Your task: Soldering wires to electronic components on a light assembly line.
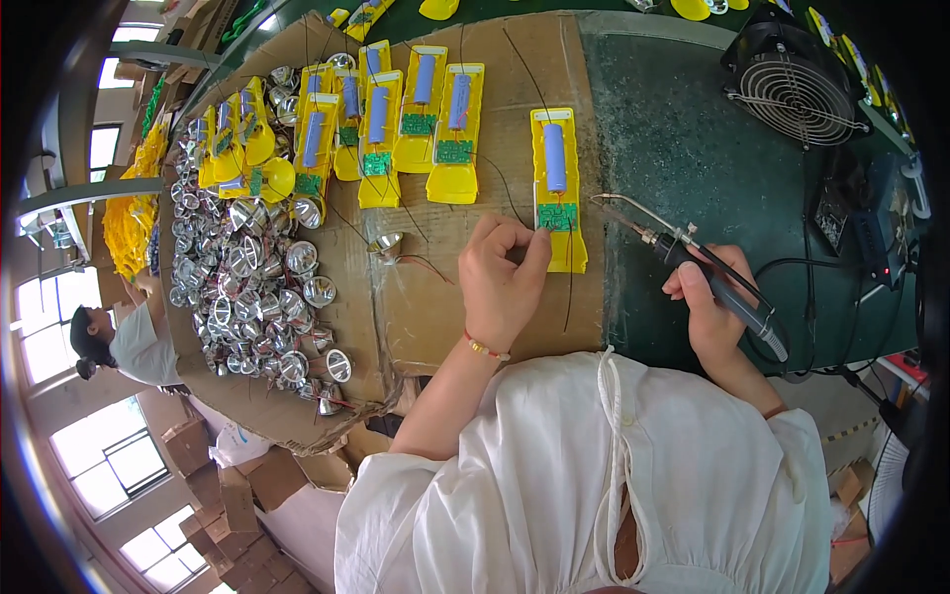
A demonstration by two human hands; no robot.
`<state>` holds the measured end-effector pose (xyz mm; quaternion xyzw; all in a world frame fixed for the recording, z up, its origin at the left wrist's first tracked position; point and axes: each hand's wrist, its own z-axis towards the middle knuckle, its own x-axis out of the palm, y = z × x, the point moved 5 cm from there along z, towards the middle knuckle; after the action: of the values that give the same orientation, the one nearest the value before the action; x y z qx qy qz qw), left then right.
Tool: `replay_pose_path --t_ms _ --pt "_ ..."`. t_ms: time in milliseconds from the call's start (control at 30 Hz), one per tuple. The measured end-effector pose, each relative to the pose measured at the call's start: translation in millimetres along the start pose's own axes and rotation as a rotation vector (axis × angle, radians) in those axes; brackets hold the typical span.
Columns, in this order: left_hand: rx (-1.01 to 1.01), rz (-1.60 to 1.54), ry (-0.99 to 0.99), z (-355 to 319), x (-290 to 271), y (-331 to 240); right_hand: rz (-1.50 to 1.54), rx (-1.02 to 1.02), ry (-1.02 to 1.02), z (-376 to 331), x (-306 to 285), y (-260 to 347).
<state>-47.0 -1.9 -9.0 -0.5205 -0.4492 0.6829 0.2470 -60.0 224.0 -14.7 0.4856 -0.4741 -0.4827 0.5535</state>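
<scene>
While the right hand (714,309) holds a soldering iron (730,296), the left hand (503,277) rests at the work lying before the wearer. The work is a yellow housing (555,256), set lengthwise on a cardboard sheet (435,322) near the sheet's right edge; it carries a blue cylindrical cell (555,158) in its farther part and a green circuit board (559,218) nearer the wearer. The left grip has thumb and forefinger drawn together at the board's left edge; whether they pinch anything cannot be told. The right grip is wrapped around the iron's handle. The iron points leftward, its tip and a thin curved metal tube (634,206) just beside the housing and apart from the board. Dark wires extend from both ends of the housing. To the left stand similar yellow housings (458,182) in a group, with a heap of silver reflector cups (242,259) beside them; a single silver cup (388,246) with thin leads lies between heap and left hand. At right, a fan (797,99) with a metal guard stands on the dark green bench (663,129).
</scene>
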Motion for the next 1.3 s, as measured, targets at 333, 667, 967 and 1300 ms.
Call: replay_pose_path --t_ms 333,667,967,1300 --pt "-0.271 0.236 0.442 20.0 5.9 -1.8 0.009 0.102 -0.118 6.3 -40.4 -10.5" --pt "0.376 0.672 -0.041 274.6 104.0 -78.5 0.065 0.226 -0.111 10.9 -37.8 -21.0" --pt "0.236 1.024 0.229 247.6 61.9 -70.5 0.108 0.286 -0.155 14.1 -39.9 -24.0" --pt "0.468 0.708 -0.049 0.9 -5.5 -42.5 -0.005 0.102 -0.161 17.4 -32.4 -19.7"
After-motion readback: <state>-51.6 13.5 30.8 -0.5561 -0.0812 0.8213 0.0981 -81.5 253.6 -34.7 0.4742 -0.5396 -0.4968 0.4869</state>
